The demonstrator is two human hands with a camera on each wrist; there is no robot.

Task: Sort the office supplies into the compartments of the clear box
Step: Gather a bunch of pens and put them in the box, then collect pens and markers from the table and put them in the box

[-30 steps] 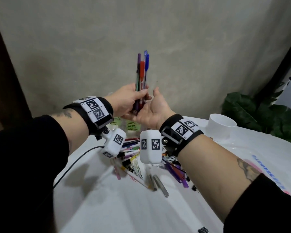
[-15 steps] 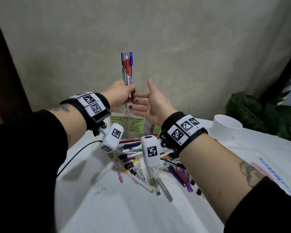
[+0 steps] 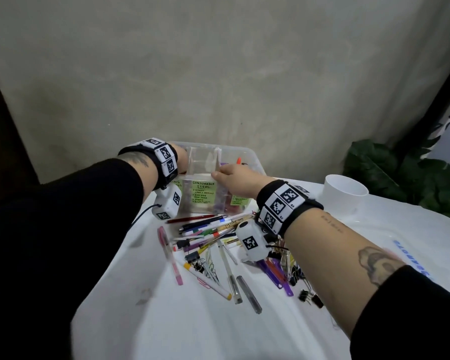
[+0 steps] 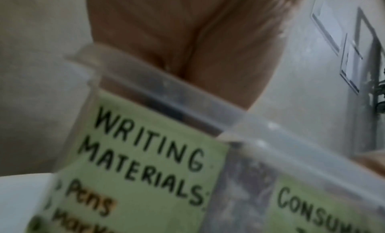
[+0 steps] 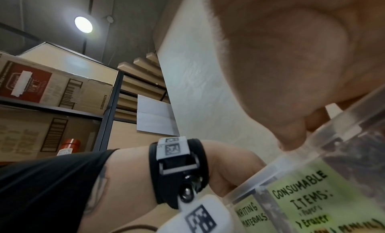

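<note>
The clear box [image 3: 252, 162] stands at the back of the table, green labels on its front wall. My left hand [image 3: 183, 159] reaches down into the left compartment, labelled "Writing Materials" [image 4: 145, 162]. Its palm [image 4: 187, 39] shows above the rim [image 4: 187, 108], but its fingers are hidden inside. My right hand [image 3: 234, 178] grips the front rim near a divider, with a fingertip on the rim [image 5: 312, 146]. An orange pen tip [image 3: 239, 160] pokes up in the right part of the box. No pens show in either hand.
Loose pens and markers [image 3: 208, 229] lie piled in front of the box, with black binder clips [image 3: 195, 258] and purple strips [image 3: 276, 274] among them. A white cup [image 3: 346, 190] stands at the right, a plant [image 3: 400, 178] behind it. Bare white cloth lies nearer me.
Both hands dropped from chest height to the box. The upright pen bundle in my left hand is now out of sight. My right hand went from open beside it to gripping the rim.
</note>
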